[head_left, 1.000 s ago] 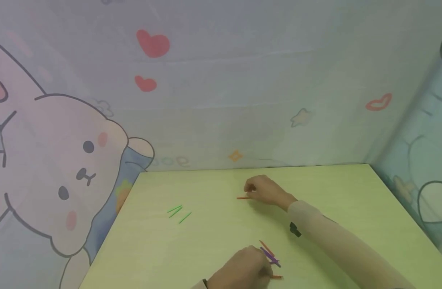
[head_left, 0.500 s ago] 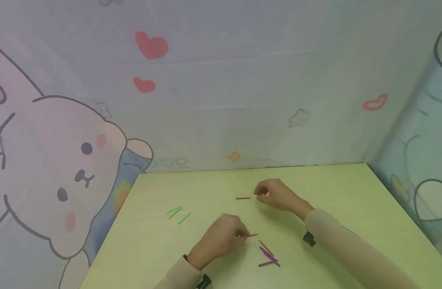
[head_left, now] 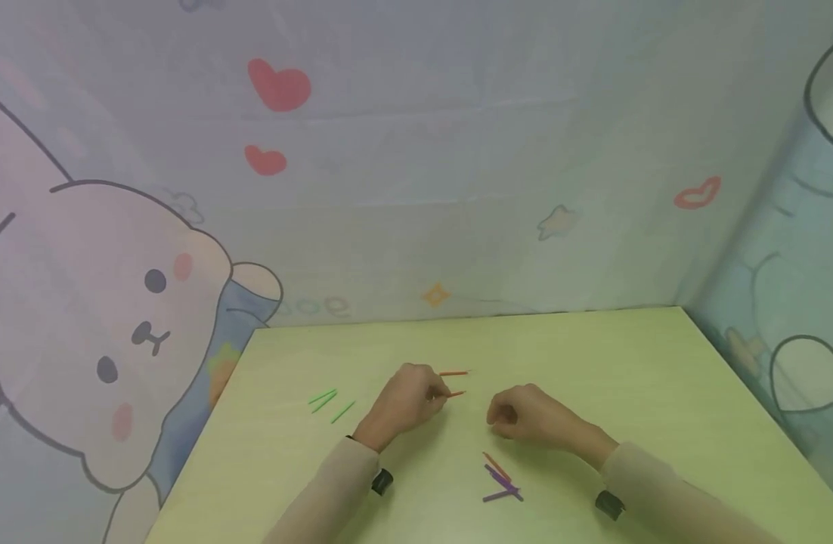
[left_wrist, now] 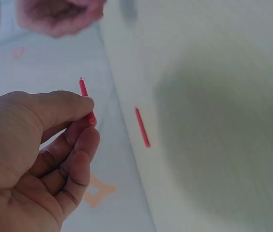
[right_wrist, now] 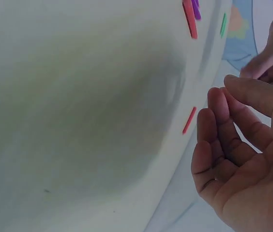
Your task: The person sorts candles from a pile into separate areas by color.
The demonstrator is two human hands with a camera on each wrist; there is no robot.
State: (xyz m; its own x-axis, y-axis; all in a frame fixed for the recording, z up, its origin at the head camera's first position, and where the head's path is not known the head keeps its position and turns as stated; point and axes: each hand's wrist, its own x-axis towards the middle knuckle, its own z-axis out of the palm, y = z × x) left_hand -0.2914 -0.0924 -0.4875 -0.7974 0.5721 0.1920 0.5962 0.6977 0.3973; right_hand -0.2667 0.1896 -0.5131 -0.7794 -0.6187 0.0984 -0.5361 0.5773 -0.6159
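My left hand [head_left: 404, 400] pinches a thin red candle [left_wrist: 83, 88] between thumb and fingertips, its wick end pointing away from the hand. Just beyond it in the head view, a second red candle [head_left: 454, 373] lies on the table. My right hand [head_left: 542, 418] is to the right, held above the table. Its fingers [right_wrist: 218, 104] are loosely curled, with nothing between them and the thumb. Nearer the front, an orange-red candle [head_left: 496, 467] lies against several purple candles [head_left: 501, 496], which partly cross one another.
Three green candles [head_left: 343, 412] lie on the left part of the pale yellow-green table [head_left: 593, 347]. Behind the table's far edge hangs a printed cloth [head_left: 403, 151] with hearts and a rabbit. Another cloth side [head_left: 797, 264] runs along the right.
My left hand has picked up a red candle near the front pile and carried it toward the far candle. My right hand has let go of that far candle and drawn back toward the right front.
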